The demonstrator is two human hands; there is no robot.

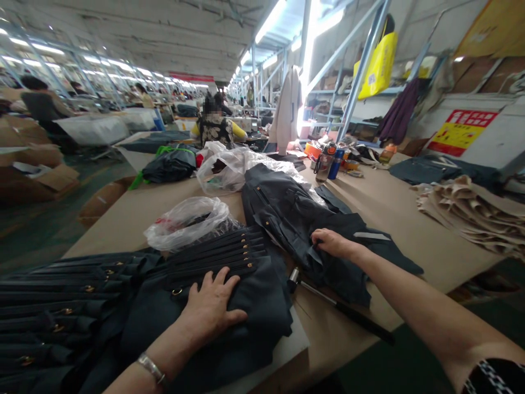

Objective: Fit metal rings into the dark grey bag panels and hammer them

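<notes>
**Upper half & R edge packed**

Upper R: yellow bag [381, 68] hung by a blue post [351, 106]; purple cloth [400, 112] lower, then red/yellow poster [461, 132] on wall [502, 128] nr R edge. Mid R: beige cloth [471, 219], wavy pile. R of ctr: clear btl [324, 167] w/ orange-blk lid, just beside blue btl [336, 165]. Pale jacket [285, 112] hangs up & L of those. Ctr: 2 see-thru plastic bags [223, 178], crumpled. Upper ctr: co-worker [216, 128], yellow sleeves. Upper L: whitish bin [92, 131]. Far L: open cardboard box [18, 189]. Top: tube lights [270, 21].
</notes>
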